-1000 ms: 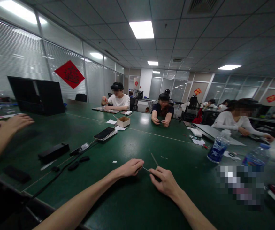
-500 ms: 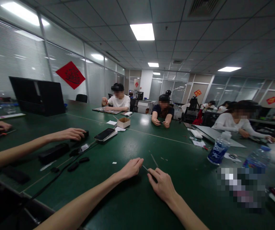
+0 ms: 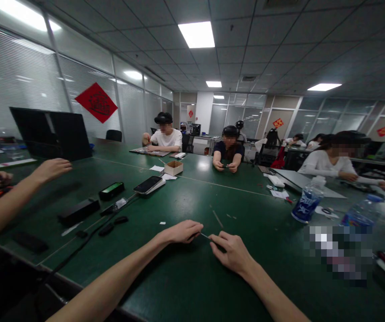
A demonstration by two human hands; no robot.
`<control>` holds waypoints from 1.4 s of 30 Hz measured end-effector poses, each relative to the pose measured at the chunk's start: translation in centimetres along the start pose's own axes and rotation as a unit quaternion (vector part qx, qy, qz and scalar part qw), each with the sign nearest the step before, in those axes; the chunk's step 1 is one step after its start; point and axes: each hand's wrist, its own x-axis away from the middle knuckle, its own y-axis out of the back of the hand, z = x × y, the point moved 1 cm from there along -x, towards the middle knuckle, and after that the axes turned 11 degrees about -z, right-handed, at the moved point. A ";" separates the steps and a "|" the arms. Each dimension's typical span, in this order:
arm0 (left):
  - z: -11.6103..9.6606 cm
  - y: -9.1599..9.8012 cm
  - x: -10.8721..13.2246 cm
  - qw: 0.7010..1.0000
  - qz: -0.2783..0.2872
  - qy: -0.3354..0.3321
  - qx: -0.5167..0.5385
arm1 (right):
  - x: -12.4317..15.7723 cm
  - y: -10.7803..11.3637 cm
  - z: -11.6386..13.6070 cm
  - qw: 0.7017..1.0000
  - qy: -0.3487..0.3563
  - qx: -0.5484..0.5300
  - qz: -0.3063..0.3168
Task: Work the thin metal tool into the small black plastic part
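Observation:
A thin pale strip (image 3: 205, 235) spans the gap between my two hands, low over the green table (image 3: 179, 290). My left hand (image 3: 184, 231) pinches its left end with closed fingertips. At the other end, my right hand (image 3: 231, 252) holds it between thumb and forefinger, the other fingers loosely curled. The strip is too slim to tell its exact kind, and its ends are hidden in the fingers. Just beyond my hands, another narrow clear strip (image 3: 217, 218) lies flat on the table. A small white scrap (image 3: 162, 222) is beyond my left wrist.
A co-worker's arm (image 3: 21, 190) reaches in from the left, near a black device with a lit green screen (image 3: 112, 190), a black case (image 3: 78, 212) and a cable. Ahead are a phone (image 3: 148, 184) and cardboard box (image 3: 173, 167). Bottles (image 3: 308, 200) stand right; people sit around.
The co-worker's hand at left has lifted off the black device and drawn back left, uncovering its green screen. My hands keep the strip between them, shifting only slightly. The view has tilted a little.

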 end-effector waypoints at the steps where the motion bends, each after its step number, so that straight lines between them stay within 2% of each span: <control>1: 0.1 0.1 0.0 1.000 0.010 0.012 0.016 | 0.0 0.0 0.0 1.000 0.002 -0.003 0.001; 5: 0.2 0.5 0.2 0.995 0.043 0.049 0.073 | -0.2 0.3 -0.1 1.000 0.015 -0.015 -0.004; 9: 0.1 0.8 0.0 0.988 0.068 0.057 0.124 | -0.4 0.5 0.5 0.999 0.041 -0.024 0.010; 13: 0.4 0.8 -0.4 0.984 0.021 0.057 0.165 | -0.5 -0.1 1.4 0.998 0.050 -0.031 0.019; 21: 0.1 0.3 -0.4 0.977 -0.038 0.059 0.200 | -0.6 -0.9 -0.1 0.994 -0.059 -0.055 -0.071; 32: -0.1 -0.4 -0.6 0.967 -0.061 0.061 0.240 | -0.8 -0.9 0.1 0.991 -0.091 -0.072 -0.066; 42: -0.2 -0.2 -0.5 0.965 -0.069 0.011 0.253 | -0.6 -1.0 -0.2 0.987 -0.110 -0.074 -0.087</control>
